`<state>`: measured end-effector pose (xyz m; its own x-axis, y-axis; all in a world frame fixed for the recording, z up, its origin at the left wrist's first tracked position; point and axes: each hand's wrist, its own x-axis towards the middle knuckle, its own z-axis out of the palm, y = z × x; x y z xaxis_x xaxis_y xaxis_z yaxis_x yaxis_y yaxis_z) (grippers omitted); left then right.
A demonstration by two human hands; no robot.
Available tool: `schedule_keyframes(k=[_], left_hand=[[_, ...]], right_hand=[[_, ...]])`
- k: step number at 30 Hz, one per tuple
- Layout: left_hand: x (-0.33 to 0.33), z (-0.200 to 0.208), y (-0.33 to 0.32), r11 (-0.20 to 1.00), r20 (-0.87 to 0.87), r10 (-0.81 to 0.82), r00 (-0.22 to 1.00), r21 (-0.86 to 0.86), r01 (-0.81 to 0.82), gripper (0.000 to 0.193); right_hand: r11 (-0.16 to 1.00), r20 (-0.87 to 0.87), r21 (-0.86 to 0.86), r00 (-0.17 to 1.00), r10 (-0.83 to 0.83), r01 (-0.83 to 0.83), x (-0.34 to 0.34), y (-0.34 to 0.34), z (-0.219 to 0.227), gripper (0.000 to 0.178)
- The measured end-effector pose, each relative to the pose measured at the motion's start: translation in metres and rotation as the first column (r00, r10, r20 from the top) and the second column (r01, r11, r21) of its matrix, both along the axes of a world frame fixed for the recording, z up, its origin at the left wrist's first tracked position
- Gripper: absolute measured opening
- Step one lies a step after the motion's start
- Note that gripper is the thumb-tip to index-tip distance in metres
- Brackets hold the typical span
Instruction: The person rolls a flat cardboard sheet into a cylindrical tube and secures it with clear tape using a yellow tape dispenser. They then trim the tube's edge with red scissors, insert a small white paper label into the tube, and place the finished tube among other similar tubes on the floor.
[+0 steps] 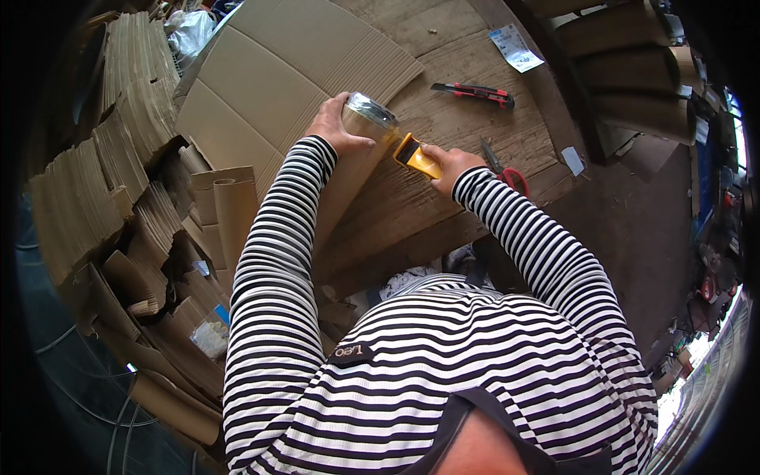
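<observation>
My left hand (339, 127) is closed around the upper end of a brown cardboard roll (348, 178), thumb along its near side. A shiny clear film or tape covers the roll's far end. In my right hand (457, 165) is a yellow tape dispenser (419, 158), its dark head close to the right side of that end. Amber-coloured tape shows between dispenser and roll. Just beyond my right hand lie red-handled scissors (514, 180), partly hidden by my sleeve. A red and black utility knife (479, 95) rests farther back on the wooden table (427, 214).
A large flat cardboard sheet (269, 71) covers the table's left side. Stacked cardboard pieces (138, 103) crowd the left. A printed label sheet (516, 49) lies at the far right of the table, and curved brown cardboard pieces (625, 75) stand beyond its right edge.
</observation>
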<state>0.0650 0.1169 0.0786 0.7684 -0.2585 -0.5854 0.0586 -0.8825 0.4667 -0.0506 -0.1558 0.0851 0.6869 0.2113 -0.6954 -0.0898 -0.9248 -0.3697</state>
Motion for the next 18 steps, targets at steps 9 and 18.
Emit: schedule_keyframes(k=[9, 18], left_hand=[[-0.015, -0.066, 0.031, 0.874, -0.269, -0.008, 0.963, -0.470, -0.124, 0.115], [-0.182, -0.108, -0.021, 0.425, -0.573, 0.194, 0.797, -0.683, -0.594, 0.093]], right_hand=[[0.988, 0.274, 0.151, 0.960, -0.065, 0.024, -0.047, -0.020, 0.006, 0.069], [0.980, 0.215, 0.198, 0.975, -0.058, 0.015, -0.164, -0.082, 0.054, 0.072]])
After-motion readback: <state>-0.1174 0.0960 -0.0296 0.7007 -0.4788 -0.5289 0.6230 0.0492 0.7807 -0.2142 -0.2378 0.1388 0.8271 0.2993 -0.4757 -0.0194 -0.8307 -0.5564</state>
